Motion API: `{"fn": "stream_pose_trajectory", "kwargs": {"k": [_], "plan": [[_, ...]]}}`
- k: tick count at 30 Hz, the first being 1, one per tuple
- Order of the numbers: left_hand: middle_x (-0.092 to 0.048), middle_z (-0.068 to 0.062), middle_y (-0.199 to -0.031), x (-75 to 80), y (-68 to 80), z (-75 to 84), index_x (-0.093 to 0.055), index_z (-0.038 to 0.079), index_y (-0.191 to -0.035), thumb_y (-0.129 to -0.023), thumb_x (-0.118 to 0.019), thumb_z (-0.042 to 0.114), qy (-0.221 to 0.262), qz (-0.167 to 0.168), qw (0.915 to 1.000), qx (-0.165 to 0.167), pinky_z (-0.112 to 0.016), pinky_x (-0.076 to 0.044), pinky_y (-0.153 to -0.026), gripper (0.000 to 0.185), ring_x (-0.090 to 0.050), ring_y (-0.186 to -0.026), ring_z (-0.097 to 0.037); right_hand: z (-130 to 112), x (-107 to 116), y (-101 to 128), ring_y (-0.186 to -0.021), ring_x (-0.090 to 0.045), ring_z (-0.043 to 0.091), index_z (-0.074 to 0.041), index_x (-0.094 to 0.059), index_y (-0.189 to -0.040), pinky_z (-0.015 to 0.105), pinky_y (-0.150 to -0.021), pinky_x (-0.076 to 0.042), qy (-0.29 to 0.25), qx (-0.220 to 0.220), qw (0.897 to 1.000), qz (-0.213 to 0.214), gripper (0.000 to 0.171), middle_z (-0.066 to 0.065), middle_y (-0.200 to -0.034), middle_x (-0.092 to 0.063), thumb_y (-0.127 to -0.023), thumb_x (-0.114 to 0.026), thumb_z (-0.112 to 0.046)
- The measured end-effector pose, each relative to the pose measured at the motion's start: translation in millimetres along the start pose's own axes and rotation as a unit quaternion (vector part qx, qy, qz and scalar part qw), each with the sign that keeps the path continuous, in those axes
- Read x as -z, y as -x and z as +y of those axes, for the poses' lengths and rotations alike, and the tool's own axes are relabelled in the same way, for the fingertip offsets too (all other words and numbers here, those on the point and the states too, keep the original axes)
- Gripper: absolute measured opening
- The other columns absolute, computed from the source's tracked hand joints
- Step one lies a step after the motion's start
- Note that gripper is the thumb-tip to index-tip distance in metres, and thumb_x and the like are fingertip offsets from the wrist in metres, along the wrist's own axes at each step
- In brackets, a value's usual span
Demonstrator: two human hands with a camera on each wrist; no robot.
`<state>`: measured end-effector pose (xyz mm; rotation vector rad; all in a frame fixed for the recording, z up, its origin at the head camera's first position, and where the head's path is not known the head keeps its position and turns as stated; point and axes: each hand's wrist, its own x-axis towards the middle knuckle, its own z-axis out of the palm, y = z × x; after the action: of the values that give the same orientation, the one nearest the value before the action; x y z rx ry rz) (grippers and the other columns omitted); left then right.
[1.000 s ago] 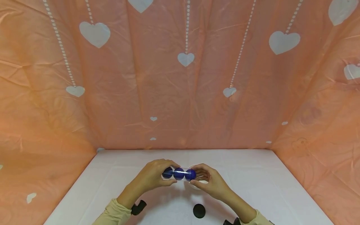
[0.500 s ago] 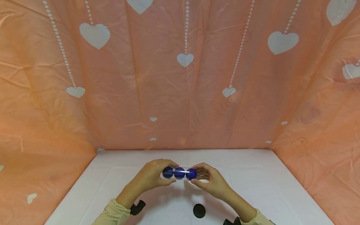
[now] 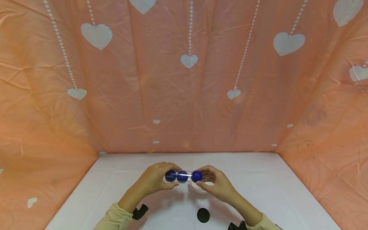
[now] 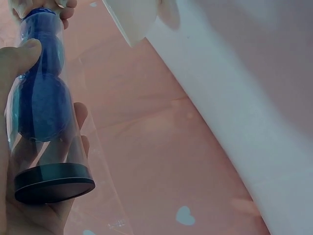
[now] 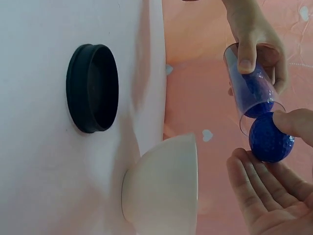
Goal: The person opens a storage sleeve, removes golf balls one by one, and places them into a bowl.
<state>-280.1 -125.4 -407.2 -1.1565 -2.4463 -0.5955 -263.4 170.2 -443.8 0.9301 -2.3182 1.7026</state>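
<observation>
Head view reads best from where I stand: L hand (image 3: 158,175) grips the clear tube (image 3: 188,180), thumb one side, fingers round the other, keeping it roughly level above the white table (image 3: 258,191), prob. so the contents don't all roll out at once. R hand (image 3: 214,183) works the uncapped end, pinching a blue ball (image 5: 270,138) btwn thumb & fingers right at the mouth (can't tell if it's fully past the rim). Two more balls (image 3: 182,176) sit inside, touching or nearly so, toward the L hand. Left wrist view explains why nothing drops out the back: a black cap (image 4: 54,183) closes that end, so the L hand needn't plug it & can just steady things. White bowl (image 5: 164,186) stands upright beneath the R hand, presumably so anything let slip lands there rather than rolling off. Black lid (image 3: 203,215) lies on the near side, well apart from the tube, hollow side up per right wrist view, prob. parked there b/c the mouth has to be unobstructed.
</observation>
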Motion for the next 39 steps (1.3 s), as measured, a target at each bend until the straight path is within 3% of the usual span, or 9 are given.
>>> {"fn": "stream_pose_trajectory", "kwargs": {"k": [8,20,31,39], "plan": [[-0.078,0.008,-0.113,0.2,0.3,0.4,-0.074,0.020,-0.123,-0.082,-0.096,0.030,-0.007,0.003,1.0000,-0.004,-0.037,-0.061,-0.088,0.048,-0.071,-0.099,-0.008,1,11,-3,-0.100,-0.073,0.016,0.001,-0.067,-0.127,0.027,-0.093,-0.060,0.025,-0.038,0.999,0.018,0.039,0.013,-0.114,-0.075,-0.095,-0.084,-0.012],[-0.078,0.008,-0.113,-1.0,-1.5,1.1,-0.075,0.020,-0.123,-0.082,-0.096,0.030,-0.003,0.004,1.0000,-0.006,-0.036,-0.061,-0.088,0.047,-0.071,-0.099,-0.007,19,28,-5,-0.095,-0.072,0.013,-0.002,-0.070,-0.123,0.030,-0.088,-0.061,0.084,-0.029,0.996,0.023,0.037,0.007,-0.110,-0.076,-0.093,-0.086,-0.017],[-0.078,0.008,-0.113,-2.4,-1.5,1.5,-0.075,0.019,-0.123,-0.082,-0.096,0.030,0.000,0.001,1.0000,-0.006,-0.037,-0.061,-0.087,0.047,-0.071,-0.098,-0.008,24,33,-2,-0.095,-0.072,0.016,-0.009,-0.072,-0.118,0.034,-0.085,-0.058,0.176,-0.042,0.983,0.018,0.034,-0.004,-0.105,-0.077,-0.091,-0.088,-0.023],[-0.078,0.007,-0.114,-0.5,-1.6,2.1,-0.075,0.019,-0.124,-0.083,-0.096,0.030,-0.003,-0.003,1.0000,-0.003,-0.037,-0.061,-0.089,0.047,-0.071,-0.099,-0.008,31,33,-1,-0.093,-0.071,0.011,-0.010,-0.073,-0.115,0.040,-0.085,-0.055,0.204,-0.016,0.979,0.010,0.031,-0.005,-0.101,-0.078,-0.090,-0.088,-0.021]]}}
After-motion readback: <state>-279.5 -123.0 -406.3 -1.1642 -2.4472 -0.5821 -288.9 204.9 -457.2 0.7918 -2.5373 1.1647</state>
